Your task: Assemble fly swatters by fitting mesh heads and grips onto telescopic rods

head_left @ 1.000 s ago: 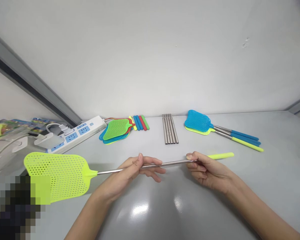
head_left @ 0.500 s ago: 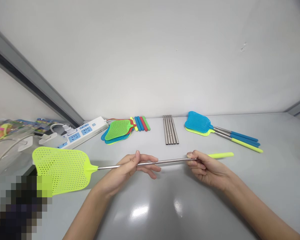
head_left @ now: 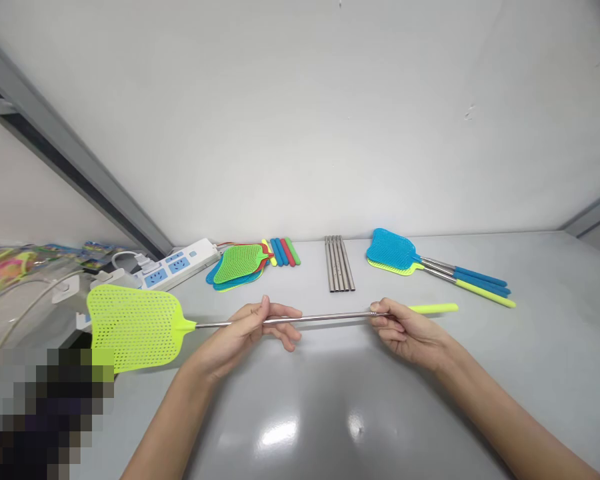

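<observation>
A yellow-green fly swatter (head_left: 135, 328) with its metal rod drawn out long lies nearly level across the view, above the table. My left hand (head_left: 245, 331) holds the rod between thumb and fingers, its fingertips loosely stretched, not far from the swatter's mesh head. Toward the other end, my right hand (head_left: 410, 332) is closed round the rod close to the grip, and the yellow handle sticks out beyond it. That hand hides the joint between rod and handle.
Behind the hands lie stacked mesh heads (head_left: 240, 262), several coloured handle sleeves (head_left: 283, 253), a row of metal rods (head_left: 338, 265) and assembled swatters (head_left: 394, 250). A white power strip (head_left: 193, 263) with plugs stands at left, near packaged goods (head_left: 10, 270).
The view has shifted slightly. Both hands still hold the swatter in the same grips, and its mesh head now appears a little farther right and higher at its lower edge.
</observation>
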A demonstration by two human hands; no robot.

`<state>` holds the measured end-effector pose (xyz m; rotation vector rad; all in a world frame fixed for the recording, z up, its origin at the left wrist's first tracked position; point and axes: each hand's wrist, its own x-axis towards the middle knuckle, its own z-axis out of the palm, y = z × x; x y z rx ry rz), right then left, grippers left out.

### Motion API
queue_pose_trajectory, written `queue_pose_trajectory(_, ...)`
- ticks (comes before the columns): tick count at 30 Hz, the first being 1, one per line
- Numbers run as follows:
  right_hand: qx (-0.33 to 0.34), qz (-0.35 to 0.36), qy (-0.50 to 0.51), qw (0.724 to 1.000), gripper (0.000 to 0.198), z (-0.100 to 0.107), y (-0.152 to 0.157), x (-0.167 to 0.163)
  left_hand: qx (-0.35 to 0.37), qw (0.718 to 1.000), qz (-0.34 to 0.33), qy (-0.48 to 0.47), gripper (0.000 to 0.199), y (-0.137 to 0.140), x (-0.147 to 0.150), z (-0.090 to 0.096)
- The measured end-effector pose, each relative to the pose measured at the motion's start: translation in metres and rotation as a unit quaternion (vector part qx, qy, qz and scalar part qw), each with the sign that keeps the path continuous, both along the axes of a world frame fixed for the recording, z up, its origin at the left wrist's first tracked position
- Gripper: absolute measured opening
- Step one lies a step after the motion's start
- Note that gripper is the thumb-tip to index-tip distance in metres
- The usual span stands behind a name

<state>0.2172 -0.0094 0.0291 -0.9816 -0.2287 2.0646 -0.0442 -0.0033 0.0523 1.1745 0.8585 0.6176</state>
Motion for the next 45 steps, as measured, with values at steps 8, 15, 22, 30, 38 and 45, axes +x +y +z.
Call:
queue_pose_trajectory(8,0.011,-0.011,-0.002,1.0,0.016,0.0,0.001,0.0,0.005,1.0,-0.003,-0.006,0.044,0.003,-0.009,-0.001)
queue_pose_trajectory(15,0.029,-0.004,-0.003,1.0,0.013,-0.003,0.002,0.0,0.007,1.0,-0.002,-0.01,0.043,0.004,-0.015,0.001)
queue_pose_trajectory(22,0.055,0.005,0.0,0.998,0.015,-0.007,0.005,0.003,-0.004,1.0,0.007,-0.019,0.042,0.006,-0.013,-0.004)
queue_pose_trajectory(30,0.149,0.008,-0.036,0.988,0.014,-0.015,0.001,-0.005,-0.068,0.989,0.014,-0.127,0.061,0.008,0.001,-0.02)
queue_pose_trajectory(38,0.182,0.087,-0.051,0.978,0.025,-0.02,-0.004,-0.014,-0.011,0.993,0.032,-0.109,0.039,0.001,0.017,-0.023)
queue_pose_trajectory(45,0.201,0.172,-0.036,0.964,0.039,-0.019,-0.014,-0.026,0.092,0.996,0.023,0.001,0.034,-0.006,0.038,-0.026)
